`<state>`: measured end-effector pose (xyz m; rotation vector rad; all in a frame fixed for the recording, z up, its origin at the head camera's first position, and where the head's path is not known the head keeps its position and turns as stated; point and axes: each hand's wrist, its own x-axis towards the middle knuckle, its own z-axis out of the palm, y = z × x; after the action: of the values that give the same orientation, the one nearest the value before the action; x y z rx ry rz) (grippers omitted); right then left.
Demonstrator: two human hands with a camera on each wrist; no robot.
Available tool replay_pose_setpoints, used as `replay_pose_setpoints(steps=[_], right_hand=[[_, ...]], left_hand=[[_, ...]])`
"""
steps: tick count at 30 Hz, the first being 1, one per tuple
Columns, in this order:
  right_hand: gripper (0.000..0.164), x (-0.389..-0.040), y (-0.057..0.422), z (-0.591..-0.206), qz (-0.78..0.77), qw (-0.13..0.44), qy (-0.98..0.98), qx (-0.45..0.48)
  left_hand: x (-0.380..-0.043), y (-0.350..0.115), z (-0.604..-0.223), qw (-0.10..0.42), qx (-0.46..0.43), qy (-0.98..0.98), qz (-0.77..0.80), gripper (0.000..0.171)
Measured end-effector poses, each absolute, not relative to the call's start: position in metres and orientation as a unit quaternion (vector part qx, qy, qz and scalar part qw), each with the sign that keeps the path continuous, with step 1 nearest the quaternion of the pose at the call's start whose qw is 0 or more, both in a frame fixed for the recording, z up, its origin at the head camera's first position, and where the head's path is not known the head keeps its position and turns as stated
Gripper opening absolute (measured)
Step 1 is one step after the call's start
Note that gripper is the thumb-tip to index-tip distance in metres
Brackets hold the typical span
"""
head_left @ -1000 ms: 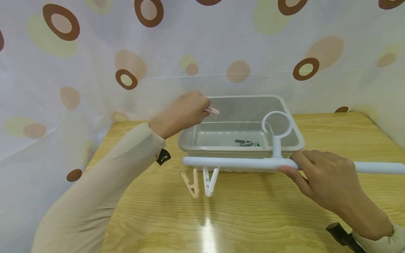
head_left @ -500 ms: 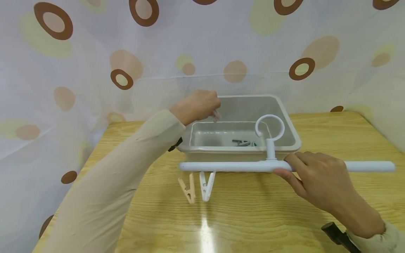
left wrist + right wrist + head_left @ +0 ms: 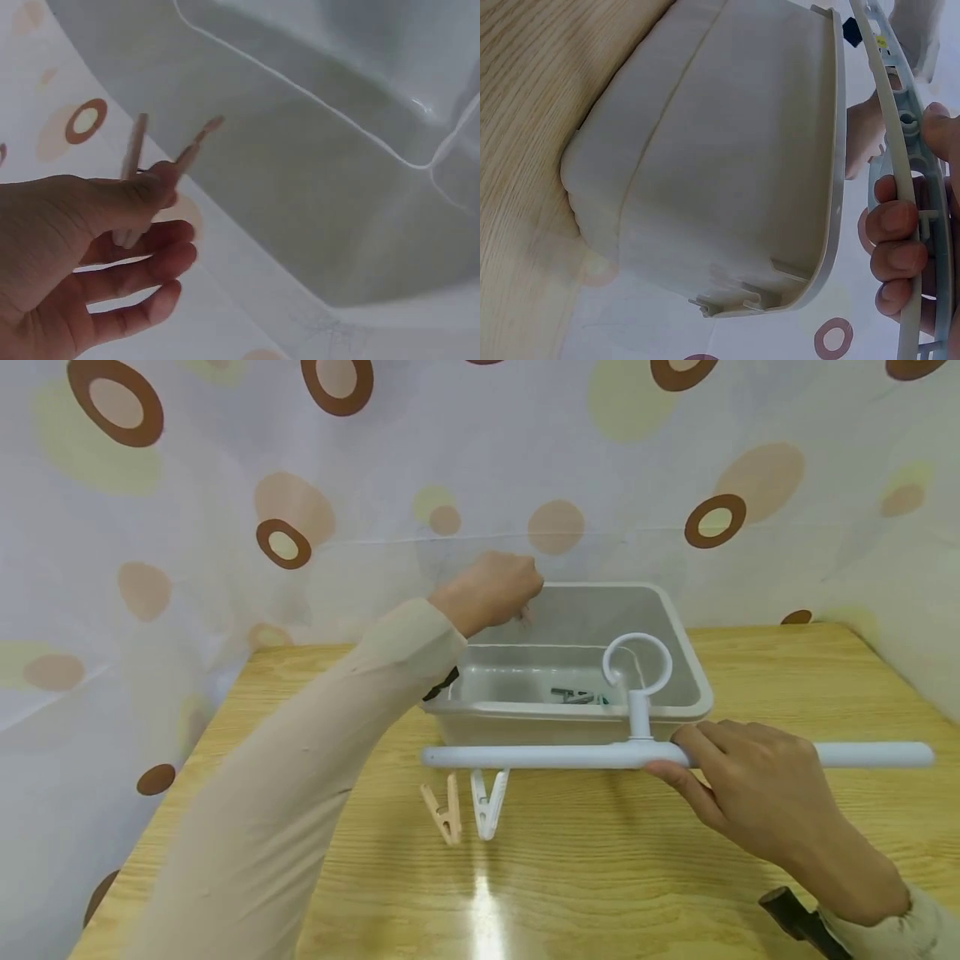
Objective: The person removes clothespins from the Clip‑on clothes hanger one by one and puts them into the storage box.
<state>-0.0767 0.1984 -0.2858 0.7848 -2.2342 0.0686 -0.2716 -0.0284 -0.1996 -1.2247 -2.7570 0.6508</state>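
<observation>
In the head view my left hand (image 3: 495,589) is over the left part of a light grey plastic bin (image 3: 525,710). The left wrist view shows its thumb and index finger pinching a pale pink clothespin (image 3: 135,142), the other fingers loosely bent. My right hand (image 3: 757,785) grips the bar of a pale blue-white hanger (image 3: 525,757) in front of the bin. The hanger's round hook (image 3: 637,638) points up. Just below the bar's left part are a beige clothespin (image 3: 447,814) and a white clothespin (image 3: 489,810); whether they are fixed to it, I cannot tell.
Inside the bin lie several grey and greenish clothespins (image 3: 573,697). The bin stands on a wooden table (image 3: 600,885) near its back edge. Behind it rises a white sheet (image 3: 465,443) patterned with brown and beige circles. Black straps show at both wrists.
My left hand has moved right and a little up, farther over the bin, with the pink clothespin. My right hand keeps hold of the hanger, which has shifted slightly left and down in the view.
</observation>
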Motion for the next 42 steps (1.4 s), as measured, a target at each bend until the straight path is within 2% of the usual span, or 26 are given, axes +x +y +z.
replay_pose_setpoints(steps=[6,11,13,17,23,32,35,42], right_hand=[[0.059,-0.080,0.195,-0.287,0.040,0.405,-0.856,0.318],[0.059,-0.079,0.197,-0.286,0.033,0.392,-0.864,0.315],[0.059,-0.078,0.197,-0.286,0.031,0.385,-0.867,0.314],[0.060,-0.076,0.198,-0.286,0.028,0.378,-0.872,0.309],[0.060,-0.079,0.198,-0.287,0.034,0.404,-0.859,0.313],[0.060,-0.076,0.201,-0.286,0.019,0.375,-0.874,0.308],[0.060,-0.076,0.201,-0.286,0.018,0.368,-0.878,0.307],[0.060,-0.077,0.200,-0.284,0.024,0.401,-0.860,0.314]], left_hand=[[-0.281,-0.033,-0.205,0.041,-0.366,-0.912,0.181,0.024],[-0.285,-0.033,-0.207,0.093,-0.348,-0.921,0.148,0.028],[-0.285,-0.032,-0.211,0.093,-0.345,-0.922,0.147,0.029],[-0.282,-0.028,-0.226,0.059,-0.346,-0.923,0.159,0.032],[-0.274,-0.026,-0.241,0.029,-0.349,-0.926,0.142,0.044],[-0.271,-0.022,-0.250,-0.004,-0.384,-0.919,0.083,0.025],[-0.272,-0.020,-0.253,-0.028,-0.388,-0.918,0.080,0.028],[-0.263,-0.006,-0.249,-0.071,-0.415,-0.904,0.069,0.020]])
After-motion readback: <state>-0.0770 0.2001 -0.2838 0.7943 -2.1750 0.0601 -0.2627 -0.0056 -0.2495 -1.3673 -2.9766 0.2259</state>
